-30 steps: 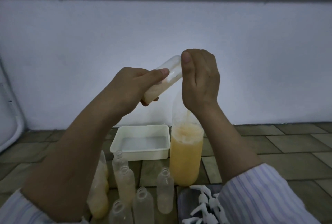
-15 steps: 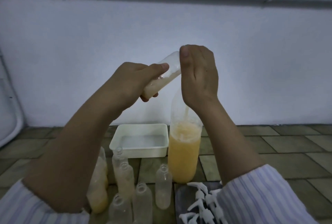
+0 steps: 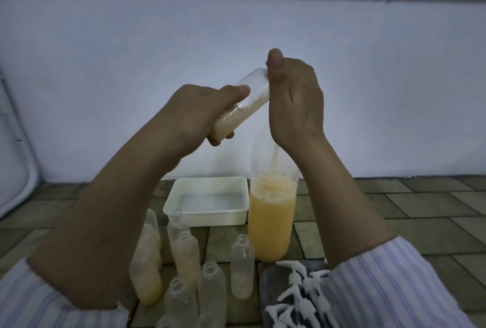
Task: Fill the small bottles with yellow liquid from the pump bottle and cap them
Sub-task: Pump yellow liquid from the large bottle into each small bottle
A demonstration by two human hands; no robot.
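Left hand point(image 3: 196, 112) tilts small bottle point(image 3: 240, 109) against pump bottle point(image 3: 271, 222).

Your right hand point(image 3: 294, 99) hides the pump head of the pump bottle point(image 3: 271, 212) and the mouth of the tilted small bottle point(image 3: 242, 106), so you cannot tell where they meet. Your left forearm point(image 3: 105, 222) covers part of one filled bottle point(image 3: 148, 270). The bottom edge cuts off the nearest empty bottles point(image 3: 181, 301) and white caps point(image 3: 297, 301).

Makeshift work spot on a tiled floor point(image 3: 426, 204) against a bare wall point(image 3: 131, 51).
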